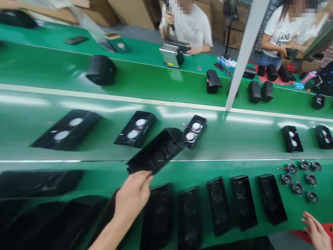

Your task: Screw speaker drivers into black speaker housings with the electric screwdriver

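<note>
My left hand [134, 192] grips the near end of an empty black speaker housing [156, 152], held tilted with its hollow side showing. At the lower right edge, my right hand [316, 231] is partly in view, fingers stretched out, holding nothing. Below the held housing, several open black speaker shells [244, 203] lie in a row on the green bench [249, 166]. Small round speaker drivers [297, 188], some with red wires, lie above my right hand. A housing fitted with two drivers [195, 132] sits just behind the held one.
More fitted housings [135, 128] lie along the green conveyor [247, 135]. A slanting white post [246, 55] rises beyond it. Across the line, people in white shirts [192, 26] handle black speakers. Blurred black housings [52, 218] fill the lower left.
</note>
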`<state>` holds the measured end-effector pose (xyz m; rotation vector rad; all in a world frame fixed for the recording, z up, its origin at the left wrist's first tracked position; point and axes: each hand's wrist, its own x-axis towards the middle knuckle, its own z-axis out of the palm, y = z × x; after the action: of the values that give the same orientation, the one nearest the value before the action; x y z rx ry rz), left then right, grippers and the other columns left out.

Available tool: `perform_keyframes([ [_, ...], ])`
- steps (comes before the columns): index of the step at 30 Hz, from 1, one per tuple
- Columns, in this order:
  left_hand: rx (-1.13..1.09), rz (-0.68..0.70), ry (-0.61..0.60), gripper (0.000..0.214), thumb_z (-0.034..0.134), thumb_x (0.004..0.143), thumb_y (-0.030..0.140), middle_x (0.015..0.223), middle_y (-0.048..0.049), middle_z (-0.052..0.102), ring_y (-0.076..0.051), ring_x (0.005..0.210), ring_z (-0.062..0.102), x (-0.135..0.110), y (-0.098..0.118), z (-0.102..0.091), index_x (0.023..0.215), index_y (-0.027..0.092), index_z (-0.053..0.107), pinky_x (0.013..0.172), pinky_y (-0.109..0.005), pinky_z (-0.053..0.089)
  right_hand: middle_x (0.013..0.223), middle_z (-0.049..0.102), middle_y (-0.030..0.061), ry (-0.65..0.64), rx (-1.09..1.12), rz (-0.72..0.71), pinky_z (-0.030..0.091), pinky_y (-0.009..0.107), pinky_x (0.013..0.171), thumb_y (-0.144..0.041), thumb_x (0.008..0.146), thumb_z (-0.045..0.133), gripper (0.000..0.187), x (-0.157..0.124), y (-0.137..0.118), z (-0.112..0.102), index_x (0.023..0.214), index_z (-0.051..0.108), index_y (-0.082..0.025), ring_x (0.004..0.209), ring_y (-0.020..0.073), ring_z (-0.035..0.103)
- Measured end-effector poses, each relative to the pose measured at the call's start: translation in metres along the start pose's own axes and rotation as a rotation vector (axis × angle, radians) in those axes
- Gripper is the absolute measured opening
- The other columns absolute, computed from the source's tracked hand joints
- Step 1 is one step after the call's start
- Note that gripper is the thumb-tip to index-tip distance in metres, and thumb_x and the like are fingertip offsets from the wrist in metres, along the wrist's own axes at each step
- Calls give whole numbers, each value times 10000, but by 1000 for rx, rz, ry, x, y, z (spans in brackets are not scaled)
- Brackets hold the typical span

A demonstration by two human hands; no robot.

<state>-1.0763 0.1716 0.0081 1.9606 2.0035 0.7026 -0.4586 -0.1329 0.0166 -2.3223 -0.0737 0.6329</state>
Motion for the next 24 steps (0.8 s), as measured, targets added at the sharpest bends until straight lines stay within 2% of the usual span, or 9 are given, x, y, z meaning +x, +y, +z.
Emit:
perform_keyframes([
  [4, -203, 372, -229, 303, 451, 1009, 354, 962, -66, 771, -265, 965, 714, -51, 93, 32, 936, 304, 741, 885, -389, 595, 1226, 717, 245, -33, 76, 38, 614, 391, 722, -913, 343, 748, 1012, -26, 5, 22, 1007, 698, -151, 1126, 414, 701],
  [8, -333, 788, -507, 402, 445, 919, 33, 1002, -29, 786, -222, 1027, 708, -85, 196, 74, 1046, 293, 725, 896, -348, 546, 1310, 714, 197, -287, 265, 78, 612, 432, 835, -921, 606, 691, 973, -58, -6, 13, 1271, 697, -212, 1138, 348, 714],
  [11, -370, 1069, -678, 341, 495, 876, -31, 953, -26, 768, -218, 1027, 692, -98, 263, 100, 952, 245, 681, 980, -374, 493, 1447, 645, 159, -404, 412, 66, 584, 495, 951, -881, 781, 596, 917, -81, -9, -13, 1492, 562, -302, 1234, 323, 680],
  [14, -369, 1289, -806, 185, 573, 934, 69, 899, -27, 751, -216, 968, 690, -107, 328, 116, 874, 226, 650, 988, -386, 492, 1496, 614, 111, -352, 497, 63, 512, 474, 1091, -672, 716, 836, 866, -95, 5, -36, 1467, 589, -317, 1323, 305, 628],
  [16, -362, 1379, -846, 163, 581, 948, 109, 1068, -61, 769, -236, 1109, 678, -118, 369, 119, 1000, 226, 680, 1065, -422, 473, 1416, 672, 102, -232, 550, 77, 491, 444, 1124, -606, 614, 915, 831, -92, 20, -47, 1338, 678, -273, 1325, 315, 622],
  [17, -358, 1409, -852, 263, 582, 929, 92, 1237, -88, 744, -254, 1243, 634, -125, 387, 120, 1131, 228, 679, 1124, -453, 442, 1335, 716, 106, -165, 581, 93, 505, 446, 1108, -616, 581, 916, 811, -86, 28, -52, 1273, 703, -250, 1288, 329, 643],
  [19, -361, 1428, -843, 606, 561, 857, 12, 1580, -114, 537, -284, 1496, 438, -142, 413, 122, 1418, 244, 565, 1230, -513, 354, 1156, 769, 114, -41, 644, 133, 559, 468, 1027, -646, 571, 886, 785, -62, 42, -60, 1203, 708, -215, 1155, 348, 702],
  [21, -389, 1383, -850, 805, 509, 828, -37, 1714, -67, 353, -277, 1593, 290, -163, 420, 133, 1559, 294, 436, 1281, -517, 307, 1060, 768, 106, 74, 700, 169, 597, 468, 927, -640, 664, 834, 729, -22, 51, -71, 1217, 684, -189, 1012, 315, 732],
  [24, -442, 1121, -982, 683, 466, 960, 59, 1636, 68, 480, -211, 1528, 422, -193, 394, 170, 1506, 467, 493, 1267, -395, 380, 1082, 729, 90, 212, 749, 184, 609, 415, 836, -570, 912, 688, 550, 61, 51, -88, 1284, 633, -168, 908, 222, 714],
])
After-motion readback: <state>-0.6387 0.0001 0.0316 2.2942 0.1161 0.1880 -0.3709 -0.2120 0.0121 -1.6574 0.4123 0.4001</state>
